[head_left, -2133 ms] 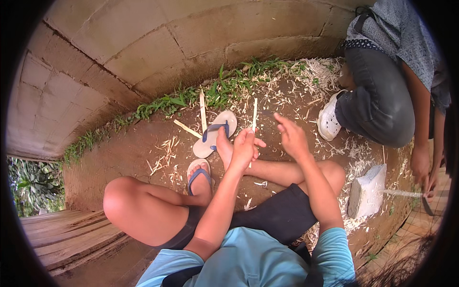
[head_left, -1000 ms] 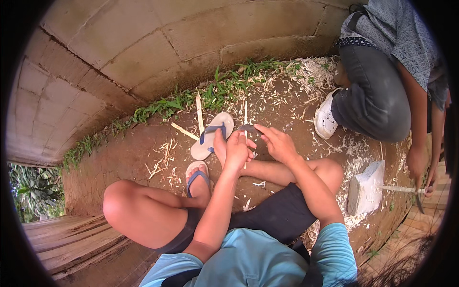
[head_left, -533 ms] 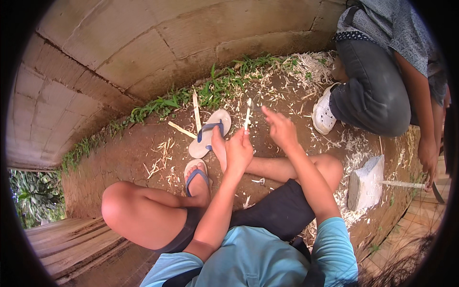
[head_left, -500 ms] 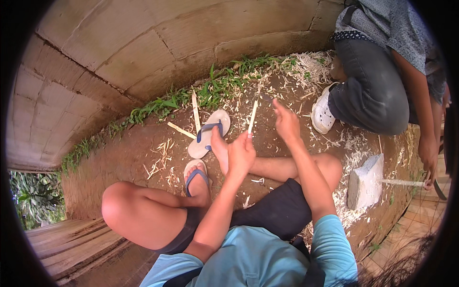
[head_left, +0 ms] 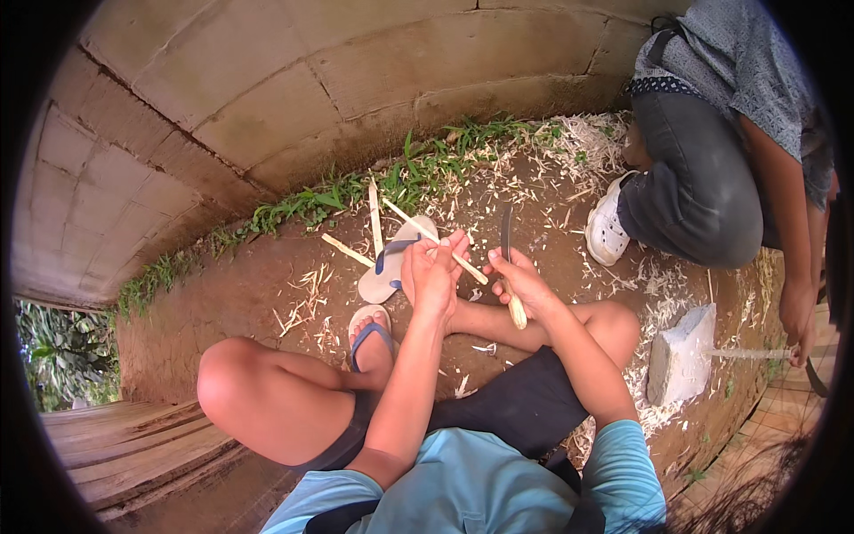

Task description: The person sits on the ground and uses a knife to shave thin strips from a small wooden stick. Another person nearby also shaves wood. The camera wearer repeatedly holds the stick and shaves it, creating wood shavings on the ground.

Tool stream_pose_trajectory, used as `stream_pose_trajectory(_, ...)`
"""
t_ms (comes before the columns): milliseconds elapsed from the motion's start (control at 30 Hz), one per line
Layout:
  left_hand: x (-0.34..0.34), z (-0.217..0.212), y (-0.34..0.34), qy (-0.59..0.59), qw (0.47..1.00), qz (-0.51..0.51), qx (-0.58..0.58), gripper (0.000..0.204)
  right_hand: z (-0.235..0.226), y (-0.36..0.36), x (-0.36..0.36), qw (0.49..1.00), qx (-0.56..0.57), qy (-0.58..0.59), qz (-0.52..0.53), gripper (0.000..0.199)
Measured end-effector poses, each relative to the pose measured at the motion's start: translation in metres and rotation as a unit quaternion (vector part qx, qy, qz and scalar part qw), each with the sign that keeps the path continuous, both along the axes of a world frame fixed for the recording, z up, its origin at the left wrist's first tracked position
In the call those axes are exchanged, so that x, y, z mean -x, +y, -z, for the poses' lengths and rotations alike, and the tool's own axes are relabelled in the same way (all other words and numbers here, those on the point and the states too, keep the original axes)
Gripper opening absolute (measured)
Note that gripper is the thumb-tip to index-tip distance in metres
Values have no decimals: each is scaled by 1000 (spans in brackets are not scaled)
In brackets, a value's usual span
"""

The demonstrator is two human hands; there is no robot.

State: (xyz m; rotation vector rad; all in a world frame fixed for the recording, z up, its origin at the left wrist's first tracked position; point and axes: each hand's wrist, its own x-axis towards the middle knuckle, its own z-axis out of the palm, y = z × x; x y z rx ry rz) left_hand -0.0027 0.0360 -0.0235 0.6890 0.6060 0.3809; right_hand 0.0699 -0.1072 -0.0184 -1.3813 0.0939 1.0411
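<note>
A thin pale wooden stick (head_left: 406,216) lies slantwise across my left hand (head_left: 431,280). My thumb and fingers pinch it close to its lower right end. Beside it, my right hand (head_left: 527,283) is closed round the pale wooden handle of a knife (head_left: 506,228). The dark, slightly curved blade points away from me, and the handle's butt sticks out below my fist. The blade and the stick are apart. Beyond my left hand is a flip-flop (head_left: 381,283) with a blue strap, partly hidden by my foot and hand.
Two pale wood strips (head_left: 374,219) lie by the flip-flop. Shavings (head_left: 307,298) litter the brown dirt. Grass (head_left: 329,200) edges a block wall (head_left: 382,53). At right, a co-worker in white clogs (head_left: 608,222) holds a strip and a blade beside a pale block (head_left: 680,356).
The stick has swung from nearly upright to slanting across my left hand. My right hand has come nearer to me and to the left hand, and the knife now shows plainly.
</note>
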Motion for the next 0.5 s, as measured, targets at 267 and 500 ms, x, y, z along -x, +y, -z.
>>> stream_pose_trajectory(267, -6, 4, -13, -72, 995, -50, 44, 16, -1, 0, -8, 999, -42, 4, -27, 27)
stream_pose_trajectory(500, -3, 9, -9, -45, 992, -9, 120, 30, -14, -5, -21, 995, -76, -57, -12, 37)
